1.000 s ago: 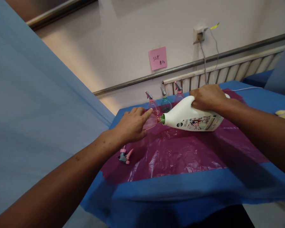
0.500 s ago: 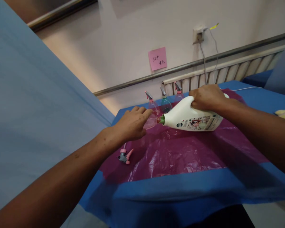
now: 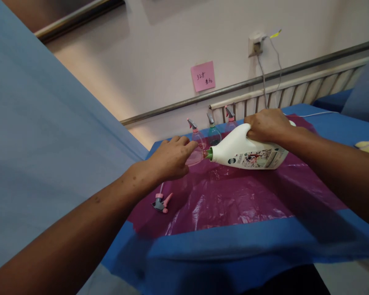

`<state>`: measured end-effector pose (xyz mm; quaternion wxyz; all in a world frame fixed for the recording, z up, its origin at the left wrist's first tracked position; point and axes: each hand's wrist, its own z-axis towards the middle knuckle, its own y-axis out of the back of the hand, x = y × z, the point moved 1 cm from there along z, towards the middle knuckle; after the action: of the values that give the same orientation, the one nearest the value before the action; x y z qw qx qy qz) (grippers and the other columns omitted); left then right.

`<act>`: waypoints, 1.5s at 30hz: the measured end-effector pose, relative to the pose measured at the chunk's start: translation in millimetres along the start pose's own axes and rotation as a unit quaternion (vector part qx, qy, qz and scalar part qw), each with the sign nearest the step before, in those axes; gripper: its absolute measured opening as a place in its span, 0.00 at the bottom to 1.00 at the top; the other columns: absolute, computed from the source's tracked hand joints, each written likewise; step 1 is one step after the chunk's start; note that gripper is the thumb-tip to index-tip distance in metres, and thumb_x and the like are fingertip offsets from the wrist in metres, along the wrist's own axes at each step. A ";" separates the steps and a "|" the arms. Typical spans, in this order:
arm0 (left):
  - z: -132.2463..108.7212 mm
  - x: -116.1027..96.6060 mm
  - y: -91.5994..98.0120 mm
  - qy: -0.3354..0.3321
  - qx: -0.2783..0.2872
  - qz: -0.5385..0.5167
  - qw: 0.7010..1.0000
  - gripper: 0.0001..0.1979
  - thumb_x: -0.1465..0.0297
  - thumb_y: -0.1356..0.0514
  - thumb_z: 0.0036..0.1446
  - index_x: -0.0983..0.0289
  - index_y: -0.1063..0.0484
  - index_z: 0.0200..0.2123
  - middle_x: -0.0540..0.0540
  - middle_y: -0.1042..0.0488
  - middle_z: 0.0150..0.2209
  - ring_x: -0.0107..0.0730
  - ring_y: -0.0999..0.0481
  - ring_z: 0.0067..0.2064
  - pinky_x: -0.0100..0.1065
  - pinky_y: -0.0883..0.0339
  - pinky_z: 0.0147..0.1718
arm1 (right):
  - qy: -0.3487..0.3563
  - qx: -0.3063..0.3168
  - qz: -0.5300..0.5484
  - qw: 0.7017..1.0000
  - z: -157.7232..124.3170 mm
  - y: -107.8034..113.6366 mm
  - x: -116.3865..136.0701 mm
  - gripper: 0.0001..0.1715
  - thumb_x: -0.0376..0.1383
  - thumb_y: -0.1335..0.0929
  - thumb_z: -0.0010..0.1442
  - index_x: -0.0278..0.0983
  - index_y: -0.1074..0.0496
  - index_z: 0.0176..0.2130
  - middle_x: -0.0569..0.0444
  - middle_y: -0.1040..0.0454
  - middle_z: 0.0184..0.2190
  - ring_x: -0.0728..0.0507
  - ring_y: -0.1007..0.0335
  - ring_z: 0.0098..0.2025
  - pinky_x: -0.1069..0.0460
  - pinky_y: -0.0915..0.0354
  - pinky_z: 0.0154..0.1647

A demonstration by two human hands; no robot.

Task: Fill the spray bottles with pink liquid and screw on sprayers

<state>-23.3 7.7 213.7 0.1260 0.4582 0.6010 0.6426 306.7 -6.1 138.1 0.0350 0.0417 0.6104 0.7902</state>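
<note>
My right hand (image 3: 266,125) grips the handle of a large white detergent jug (image 3: 249,152), tipped on its side with its green neck pointing left. The neck meets the mouth of a small clear pink bottle (image 3: 196,155), which my left hand (image 3: 170,159) holds with curled fingers. Both sit above a purple plastic sheet (image 3: 233,196) spread over the blue table cover (image 3: 221,250). A loose pink and grey spray trigger head (image 3: 160,202) lies on the sheet just below my left wrist.
Three small spray bottles (image 3: 213,130) with trigger heads stand at the table's back edge by a radiator (image 3: 295,96). A pink sticky note (image 3: 203,76) and a wall socket with a cable (image 3: 256,44) are on the wall. Blue cloth (image 3: 33,135) hangs at left.
My left index finger, stretched out over the small bottle a second ago, has curled in around it. The jug and my right hand have hardly moved.
</note>
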 end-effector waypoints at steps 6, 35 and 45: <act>3.0 -1.1 3.7 -0.002 0.009 0.013 1.000 0.38 0.73 0.35 0.60 0.57 0.36 0.73 0.65 0.25 0.67 0.59 0.25 0.63 0.52 0.26 0.54 | -0.014 0.012 -0.027 0.999 -0.6 3.2 2.1 0.23 0.48 0.31 0.65 0.43 0.14 0.53 0.39 0.15 0.44 0.29 0.20 0.44 0.42 0.38 0.43; 6.0 -2.3 10.1 -0.007 0.012 0.025 1.000 0.37 0.71 0.35 0.60 0.57 0.34 0.72 0.65 0.27 0.68 0.58 0.26 0.63 0.50 0.29 0.54 | -0.006 0.013 -0.036 0.999 2.0 3.1 -0.2 0.24 0.51 0.32 0.66 0.45 0.16 0.52 0.41 0.14 0.43 0.31 0.22 0.43 0.43 0.38 0.39; 6.8 -5.2 13.7 -0.004 -0.003 0.045 0.999 0.35 0.72 0.36 0.60 0.55 0.31 0.71 0.64 0.26 0.66 0.57 0.27 0.62 0.49 0.31 0.53 | -0.003 0.020 -0.041 0.999 2.4 3.5 0.5 0.24 0.49 0.33 0.66 0.44 0.15 0.54 0.40 0.14 0.44 0.30 0.21 0.44 0.43 0.37 0.40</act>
<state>-10.1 5.1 222.7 0.1007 0.4871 0.5769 0.6479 306.4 -4.5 142.1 0.0689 0.0198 0.6273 0.7755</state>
